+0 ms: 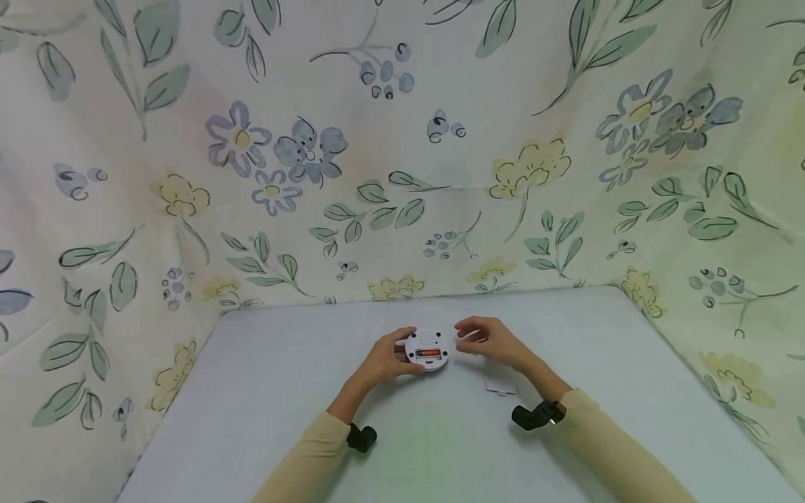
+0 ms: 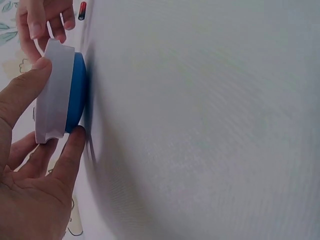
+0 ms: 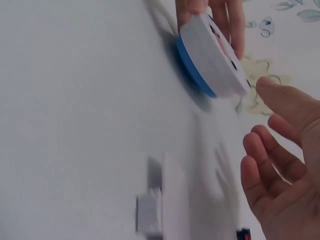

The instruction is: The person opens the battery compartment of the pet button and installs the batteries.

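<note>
My left hand [image 1: 379, 361] grips a round white device [image 1: 428, 338] with a blue underside [image 2: 76, 92], thumb on one edge and fingers on the opposite one. Its back faces up, showing small speaker holes, dark feet and an uncovered battery compartment. A red-orange battery [image 1: 429, 353] lies inside. Just right of the device, my right hand [image 1: 493, 340] hovers with loosely bent fingers and nothing seen between them. A loose red and black battery [image 2: 82, 11] lies beyond the right hand in the left wrist view. Whether the blue side touches the table cannot be told.
A small white battery cover [image 1: 501, 386] with a tab lies on the white table [image 1: 402, 447], below my right forearm. Floral cloth [image 1: 402, 154] hangs behind the table and along both sides. Each wrist wears a black camera [image 1: 361, 438].
</note>
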Tool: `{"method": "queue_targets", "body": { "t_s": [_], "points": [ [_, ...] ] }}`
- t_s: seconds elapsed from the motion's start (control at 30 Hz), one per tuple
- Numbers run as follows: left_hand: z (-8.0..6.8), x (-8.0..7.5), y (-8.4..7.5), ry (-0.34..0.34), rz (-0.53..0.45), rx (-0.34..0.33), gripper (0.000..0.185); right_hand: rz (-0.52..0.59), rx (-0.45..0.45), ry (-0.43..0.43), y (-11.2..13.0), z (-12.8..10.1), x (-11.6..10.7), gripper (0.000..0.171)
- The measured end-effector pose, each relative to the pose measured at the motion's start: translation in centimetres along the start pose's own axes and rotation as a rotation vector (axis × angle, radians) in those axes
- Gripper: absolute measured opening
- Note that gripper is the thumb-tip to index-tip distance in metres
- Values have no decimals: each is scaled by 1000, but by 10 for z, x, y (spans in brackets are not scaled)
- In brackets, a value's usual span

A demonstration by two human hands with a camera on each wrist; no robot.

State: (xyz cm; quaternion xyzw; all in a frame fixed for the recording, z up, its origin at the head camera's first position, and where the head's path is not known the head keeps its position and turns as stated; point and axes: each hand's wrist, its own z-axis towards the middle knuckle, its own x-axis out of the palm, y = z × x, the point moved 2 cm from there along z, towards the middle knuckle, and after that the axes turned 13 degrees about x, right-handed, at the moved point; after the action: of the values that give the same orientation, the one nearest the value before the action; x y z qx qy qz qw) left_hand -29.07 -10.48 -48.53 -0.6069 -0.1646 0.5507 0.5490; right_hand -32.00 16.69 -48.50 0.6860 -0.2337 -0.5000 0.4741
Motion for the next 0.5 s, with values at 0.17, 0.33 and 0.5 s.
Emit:
{"method": "queue_targets", "body": {
  "t_s": [0.17,0.33,0.5],
  "points": [
    [0,0,0,1,-1,10,82,6,7,-46,-6,-11,-18,43],
    [0,0,0,7,-8,12,81,-27,8,-79,-17,-19,-35,44],
    [0,0,-1,12,-2,17,81,-52,3,-104,-27,-24,-50,46]
  ]
}}
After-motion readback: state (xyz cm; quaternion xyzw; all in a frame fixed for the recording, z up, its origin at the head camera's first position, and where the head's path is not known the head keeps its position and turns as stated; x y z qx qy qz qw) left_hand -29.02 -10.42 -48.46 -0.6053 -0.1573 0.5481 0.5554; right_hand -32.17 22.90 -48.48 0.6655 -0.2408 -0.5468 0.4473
